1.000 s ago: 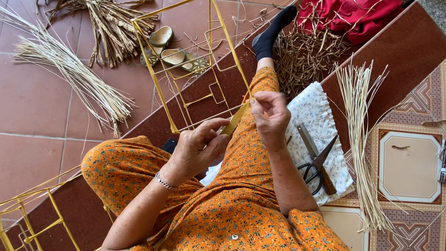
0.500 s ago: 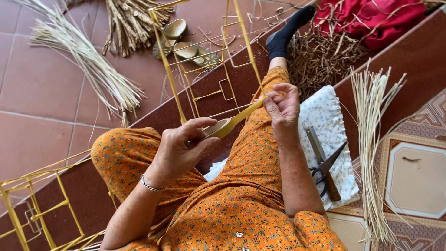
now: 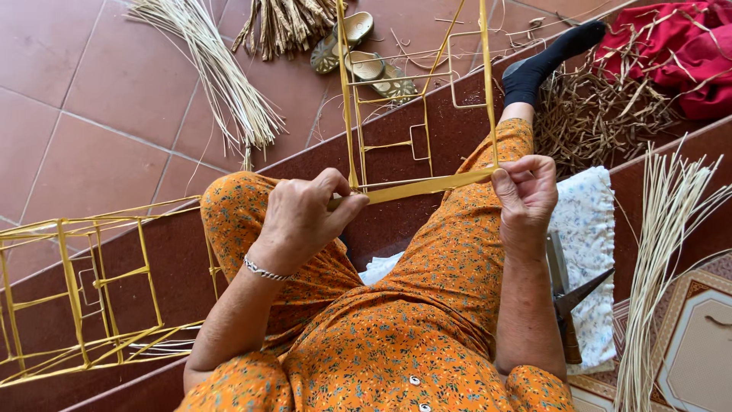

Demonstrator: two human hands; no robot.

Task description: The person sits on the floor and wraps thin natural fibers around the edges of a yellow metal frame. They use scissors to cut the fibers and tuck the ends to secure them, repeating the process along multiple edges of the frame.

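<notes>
Strip: we see a flat yellow strip [image 3: 427, 185] stretched nearly level between the two hands, above the lap and in front of the yellow frame.
Left hand: the left hand [image 3: 305, 214] is closed on the strip's left end, thumb and fingers pressed together around it; a silver bracelet [image 3: 263, 269] sits on the wrist.
Right hand: the right hand [image 3: 526, 194] pinches the strip's right end, fingers curled in tight.
Frame: a yellow wire-like frame [image 3: 415, 91] stands just behind the strip, its uprights rising toward the top edge; we cannot tell whether the strip is tied to it.
Lap: the person wears an orange flowered garment [image 3: 427, 320], one leg stretched out, ending in a dark sock [image 3: 545, 61].
Right side: scissors [image 3: 568, 297] lie on a white flowered cloth [image 3: 591, 252] beside the right forearm; a bundle of pale reeds [image 3: 659, 259] lies further right.
Far right: a heap of brown scraps [image 3: 602, 114] and a red cloth [image 3: 671, 46] lie near the sock.
Left side: a second yellow frame [image 3: 84, 290] lies on the floor.
Beyond: a pale reed bundle [image 3: 221, 76] and sandals [image 3: 358, 49] rest on the red tiles [image 3: 91, 114].
</notes>
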